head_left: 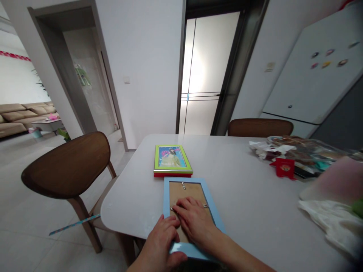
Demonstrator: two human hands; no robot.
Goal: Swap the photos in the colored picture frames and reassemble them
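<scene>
A light-blue picture frame (213,204) lies face down at the near edge of the table, its brown backing board (177,192) uppermost. Small metal clips show on the backing: one at the top (183,185), one at the right (205,206) and one at the left (171,208). My left hand (164,238) grips the frame's near left corner, thumb over the bottom edge and fingers over the left side. Across the backing rests my right hand (194,219), fingers extended with the tips close to the left clip; whether they touch it I cannot tell.
Just beyond lies a green frame (172,171) with a picture, on top of a red one (172,175). Plastic bags (309,149), a red packet (284,167) and white tissue (326,219) crowd the table's right side. Wooden chairs (68,166) stand at the left and far side.
</scene>
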